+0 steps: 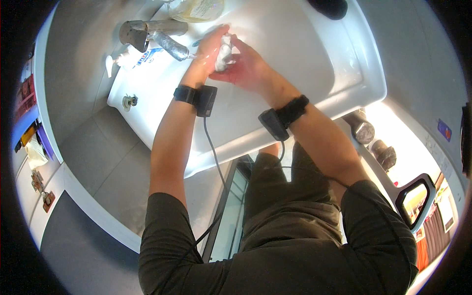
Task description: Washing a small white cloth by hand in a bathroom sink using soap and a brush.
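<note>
Both hands are together over the white sink [361, 73], just right of the metal faucet [169, 45]. Between them is a crumpled white, wet-looking thing [224, 53], which could be a cloth or thick lather. My left hand [210, 51] presses against its left side, close to the faucet's tip. From the right, my right hand [248, 68] closes round it with curved fingers and thumb. Both wrists carry black straps with small boxes and cables.
A white pump bottle [129, 60] lies behind the faucet on the left. A clear container with yellowish liquid [199, 9] stands at the far rim. There is a dark rounded object [330, 7] at the far right and a metal fitting [130, 102] on the sink's left corner.
</note>
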Available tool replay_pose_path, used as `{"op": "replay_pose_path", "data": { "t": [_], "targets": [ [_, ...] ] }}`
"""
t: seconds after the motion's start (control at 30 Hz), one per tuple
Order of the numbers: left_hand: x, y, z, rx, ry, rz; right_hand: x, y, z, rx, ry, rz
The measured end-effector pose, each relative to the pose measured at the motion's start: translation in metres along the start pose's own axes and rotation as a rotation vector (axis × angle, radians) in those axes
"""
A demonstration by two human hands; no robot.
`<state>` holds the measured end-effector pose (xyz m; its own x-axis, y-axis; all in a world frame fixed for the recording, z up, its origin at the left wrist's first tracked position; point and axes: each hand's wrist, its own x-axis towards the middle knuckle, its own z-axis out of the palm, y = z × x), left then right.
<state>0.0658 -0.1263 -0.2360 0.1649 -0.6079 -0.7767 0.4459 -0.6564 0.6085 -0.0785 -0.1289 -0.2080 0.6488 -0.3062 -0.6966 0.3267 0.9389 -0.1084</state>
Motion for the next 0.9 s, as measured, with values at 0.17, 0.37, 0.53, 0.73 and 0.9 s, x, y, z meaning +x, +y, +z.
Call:
{"op": "replay_pose_path", "data": {
  "t": [0.17, 0.37, 0.53, 0.73, 0.9],
  "targets": [
    [-0.007, -0.010, 0.001, 0.736, 0.140, 0.627, 0.011, -0.003, -0.008, 0.225, -0.356, 0.090],
    [-0.031, -0.015, -0.007, 0.951, -0.055, 1.124, 0.025, -0.003, -0.007, 0.092, -0.254, -0.159],
    [-0.067, -0.032, -0.010, 1.093, 0.091, 1.306, 0.041, 0.004, 0.001, 0.229, -0.042, 0.050],
    [-0.065, -0.058, -0.025, 1.009, 0.400, 1.252, 0.082, 0.032, -0.007, -0.106, -0.212, 0.184],
    [-0.089, -0.056, -0.068, 0.633, 0.533, 0.849, 0.063, 0.019, 0.035, -0.743, -0.548, 0.155]
  ]
}}
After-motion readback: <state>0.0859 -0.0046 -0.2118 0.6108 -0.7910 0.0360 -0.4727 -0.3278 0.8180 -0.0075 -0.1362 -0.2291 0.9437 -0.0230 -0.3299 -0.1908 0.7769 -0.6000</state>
